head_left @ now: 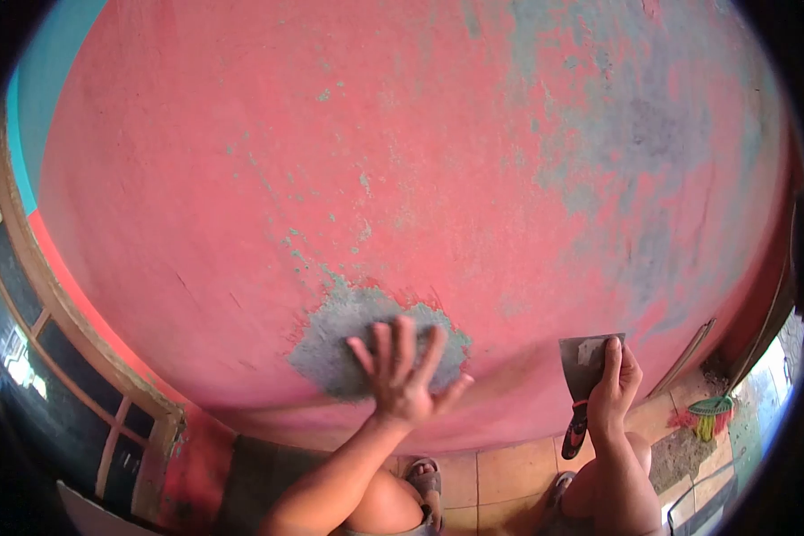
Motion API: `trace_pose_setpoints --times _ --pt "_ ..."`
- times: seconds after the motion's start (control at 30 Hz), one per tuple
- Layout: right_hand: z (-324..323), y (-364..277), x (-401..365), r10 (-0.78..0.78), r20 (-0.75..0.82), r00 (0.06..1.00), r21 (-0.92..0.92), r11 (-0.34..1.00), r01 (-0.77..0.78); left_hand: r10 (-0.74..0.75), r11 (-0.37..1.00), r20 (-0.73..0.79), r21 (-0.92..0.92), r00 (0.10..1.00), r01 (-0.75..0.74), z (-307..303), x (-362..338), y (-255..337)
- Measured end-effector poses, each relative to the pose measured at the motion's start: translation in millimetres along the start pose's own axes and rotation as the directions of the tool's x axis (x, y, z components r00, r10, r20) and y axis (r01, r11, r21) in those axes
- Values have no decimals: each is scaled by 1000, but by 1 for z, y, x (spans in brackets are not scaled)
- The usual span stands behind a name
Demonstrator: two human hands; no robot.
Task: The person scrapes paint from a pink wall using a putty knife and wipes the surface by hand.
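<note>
A pink wall (241,205) with peeling paint fills most of the view. Low on it is a bare grey patch (330,348) with ragged, flaking edges. My left hand (404,380) is open over this patch, its fingers spread and pointing up. On the right, my right hand (615,389) grips a putty knife (577,371) by its wide metal blade, thumb on the blade's face. The knife's black and red handle hangs downward, beside my wrist.
Grey-green worn paint (652,134) marks the wall's upper right. A framed window (71,366) runs along the left. At the lower right, a green and red broom (710,411) stands near dirt on the tiled floor (514,473). My sandalled feet (426,482) are below.
</note>
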State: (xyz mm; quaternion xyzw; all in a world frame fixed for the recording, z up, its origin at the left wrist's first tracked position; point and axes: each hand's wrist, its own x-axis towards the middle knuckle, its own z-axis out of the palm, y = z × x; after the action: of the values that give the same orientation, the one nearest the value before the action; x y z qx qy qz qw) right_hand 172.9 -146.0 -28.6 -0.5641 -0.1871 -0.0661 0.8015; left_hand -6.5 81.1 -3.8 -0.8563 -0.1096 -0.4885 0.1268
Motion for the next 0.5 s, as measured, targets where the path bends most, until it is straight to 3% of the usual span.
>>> trace_pose_setpoints --times 0.03,0.13,0.23,0.33,0.43,0.5 --pt "-3 1 1 1 10 1000 -24 1000 -1 107 994 146 17 983 -111 -2 1 8" --pt "-3 -1 -2 0 -2 1000 -23 1000 0 458 864 450 -429 766 -265 18 -17 21" --pt "3 -2 -2 0 -39 999 8 1000 0 628 776 511 -470 587 -420 20 -25 34" --pt "-1 0 -2 -5 -48 999 1 1000 5 523 768 565 -637 638 -65 12 -18 44" --pt "-5 -1 -4 20 -23 1000 2 1000 -20 448 730 435 -682 781 -39 -2 -7 45" --pt "-6 -2 -8 42 -1 999 -4 999 -42 343 743 500 -662 795 96 -9 -5 49"
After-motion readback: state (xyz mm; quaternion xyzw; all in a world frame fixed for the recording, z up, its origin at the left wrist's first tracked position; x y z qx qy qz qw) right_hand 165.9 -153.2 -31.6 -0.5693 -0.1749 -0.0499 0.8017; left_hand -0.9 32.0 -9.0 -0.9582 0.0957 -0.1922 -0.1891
